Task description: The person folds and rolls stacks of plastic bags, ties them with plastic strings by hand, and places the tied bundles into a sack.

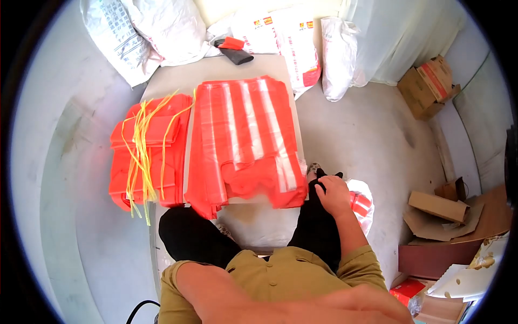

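My right hand [334, 195] lies on my right knee, its fingers apart over the black trousers [314, 229]. Dark pointed shapes show at its fingertips; I cannot make out whether they are fabric or finger covers. My left forearm [243, 302] crosses my body along the bottom, blurred. My left hand [377, 305] is at the lower right, its fingers hidden. In front of me, a spread stack of red-and-white striped plastic bags [243, 127] covers much of the low table [175, 80]. Left of it sit folded red bags [154, 178] with yellow ties [141, 154] draped over them.
White sacks [167, 27] and a black-and-red item [234, 51] are at the back. A white bag with red contents [361, 204] stands beside my right leg. Cardboard boxes [429, 86] and opened cartons [440, 216] line the right side.
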`<action>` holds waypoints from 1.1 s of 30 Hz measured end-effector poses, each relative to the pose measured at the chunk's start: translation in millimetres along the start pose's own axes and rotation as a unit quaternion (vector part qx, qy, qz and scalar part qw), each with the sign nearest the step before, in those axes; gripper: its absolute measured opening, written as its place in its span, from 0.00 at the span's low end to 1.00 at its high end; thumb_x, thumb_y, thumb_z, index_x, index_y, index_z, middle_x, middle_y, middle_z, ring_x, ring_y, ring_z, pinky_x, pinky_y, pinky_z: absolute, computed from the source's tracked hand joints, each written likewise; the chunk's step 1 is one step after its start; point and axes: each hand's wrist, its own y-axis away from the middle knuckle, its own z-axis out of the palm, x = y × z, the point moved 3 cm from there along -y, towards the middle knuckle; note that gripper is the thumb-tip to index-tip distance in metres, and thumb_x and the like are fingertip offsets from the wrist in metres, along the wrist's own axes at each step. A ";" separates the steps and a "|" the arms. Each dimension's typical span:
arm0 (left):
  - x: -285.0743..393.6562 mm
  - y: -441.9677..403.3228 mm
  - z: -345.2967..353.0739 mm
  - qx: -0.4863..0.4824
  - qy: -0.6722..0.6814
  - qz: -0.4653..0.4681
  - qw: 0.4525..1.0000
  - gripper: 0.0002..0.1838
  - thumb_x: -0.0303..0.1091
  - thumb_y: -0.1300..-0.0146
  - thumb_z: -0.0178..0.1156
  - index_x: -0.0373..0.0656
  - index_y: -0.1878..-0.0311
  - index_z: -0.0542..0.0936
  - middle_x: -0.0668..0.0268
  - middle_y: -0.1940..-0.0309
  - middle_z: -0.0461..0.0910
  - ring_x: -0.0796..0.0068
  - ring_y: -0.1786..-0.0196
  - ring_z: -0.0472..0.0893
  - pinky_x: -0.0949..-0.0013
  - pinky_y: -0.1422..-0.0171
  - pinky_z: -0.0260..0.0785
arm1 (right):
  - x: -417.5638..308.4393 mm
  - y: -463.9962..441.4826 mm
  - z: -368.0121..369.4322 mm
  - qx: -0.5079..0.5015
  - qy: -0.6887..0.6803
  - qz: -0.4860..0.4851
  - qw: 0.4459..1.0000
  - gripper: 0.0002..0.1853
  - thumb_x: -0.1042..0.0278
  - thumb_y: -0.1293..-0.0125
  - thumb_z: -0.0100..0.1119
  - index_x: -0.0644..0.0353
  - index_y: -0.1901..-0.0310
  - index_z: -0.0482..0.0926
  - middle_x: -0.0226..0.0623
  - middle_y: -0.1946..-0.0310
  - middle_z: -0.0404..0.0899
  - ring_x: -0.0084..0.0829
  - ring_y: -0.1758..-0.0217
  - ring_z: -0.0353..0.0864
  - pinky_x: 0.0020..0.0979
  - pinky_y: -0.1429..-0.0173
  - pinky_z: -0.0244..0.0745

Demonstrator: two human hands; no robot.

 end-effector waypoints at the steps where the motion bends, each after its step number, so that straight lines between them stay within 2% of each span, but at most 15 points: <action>1: -1.3 0.4 0.2 -0.005 0.000 0.009 1.000 0.32 0.58 0.18 0.46 0.42 0.62 0.89 0.61 0.59 0.85 0.68 0.52 0.81 0.62 0.38 0.69 | 0.7 0.1 0.2 0.000 -0.001 -0.002 1.000 0.09 0.63 0.34 0.64 0.61 0.60 0.83 0.44 0.61 0.85 0.51 0.51 0.82 0.50 0.45 0.77; 12: -9.1 1.4 1.8 -0.034 -0.003 0.088 0.996 0.45 0.66 0.18 0.35 0.35 0.59 0.91 0.56 0.60 0.88 0.63 0.52 0.84 0.56 0.32 0.67 | 4.5 2.5 2.3 0.010 -0.002 -0.010 1.000 0.09 0.63 0.34 0.65 0.60 0.60 0.83 0.43 0.60 0.85 0.50 0.51 0.82 0.49 0.43 0.76; 15: 3.8 -1.4 11.5 0.019 -0.003 0.019 1.000 0.45 0.67 0.18 0.35 0.36 0.61 0.91 0.57 0.61 0.88 0.64 0.53 0.84 0.57 0.32 0.66 | 3.5 2.5 2.0 0.011 -0.002 -0.013 1.000 0.09 0.63 0.34 0.65 0.60 0.60 0.83 0.43 0.60 0.85 0.50 0.51 0.82 0.49 0.43 0.77; 17: 6.9 -3.4 10.1 0.008 -0.006 0.002 1.000 0.44 0.66 0.17 0.36 0.36 0.62 0.91 0.57 0.61 0.88 0.66 0.54 0.83 0.58 0.32 0.66 | 4.0 2.2 2.0 0.009 0.000 -0.013 1.000 0.09 0.63 0.34 0.65 0.60 0.60 0.83 0.43 0.60 0.85 0.50 0.51 0.82 0.49 0.43 0.77; 20: 5.7 -2.7 -4.0 -0.070 -0.021 0.041 0.996 0.43 0.65 0.17 0.38 0.37 0.63 0.91 0.58 0.61 0.87 0.68 0.55 0.83 0.59 0.34 0.66 | 2.1 1.7 1.5 0.013 0.007 -0.011 1.000 0.09 0.63 0.34 0.65 0.60 0.60 0.84 0.43 0.60 0.86 0.49 0.51 0.83 0.49 0.43 0.77; 23: 10.0 -2.8 -3.2 -0.054 -0.022 0.034 0.998 0.42 0.64 0.17 0.40 0.38 0.63 0.91 0.59 0.62 0.87 0.69 0.56 0.82 0.60 0.34 0.67 | 5.9 1.8 3.0 -0.039 0.025 0.019 0.999 0.12 0.61 0.33 0.66 0.59 0.55 0.86 0.41 0.52 0.88 0.47 0.44 0.84 0.47 0.38 0.77; 26: 7.3 -3.3 -4.0 -0.048 -0.003 0.074 0.996 0.40 0.64 0.17 0.41 0.38 0.62 0.91 0.59 0.61 0.87 0.69 0.56 0.81 0.61 0.35 0.67 | 5.1 1.1 1.9 -0.054 0.027 0.027 0.998 0.12 0.61 0.32 0.66 0.59 0.54 0.86 0.41 0.52 0.88 0.47 0.44 0.83 0.47 0.37 0.77; 29: -1.3 -5.5 -3.9 -0.034 0.003 0.128 0.991 0.40 0.63 0.17 0.41 0.38 0.61 0.92 0.56 0.57 0.86 0.67 0.54 0.79 0.61 0.34 0.66 | 8.6 3.1 8.2 0.008 0.014 -0.004 1.000 0.10 0.63 0.35 0.66 0.60 0.59 0.84 0.42 0.59 0.86 0.50 0.51 0.82 0.49 0.43 0.77; 33: -3.5 -3.7 10.8 0.002 -0.021 0.112 0.994 0.42 0.64 0.17 0.35 0.39 0.58 0.92 0.49 0.51 0.84 0.62 0.50 0.77 0.61 0.32 0.62 | 1.3 2.6 2.1 -0.013 0.012 0.014 1.000 0.11 0.62 0.34 0.66 0.60 0.57 0.85 0.42 0.56 0.86 0.49 0.48 0.82 0.48 0.41 0.77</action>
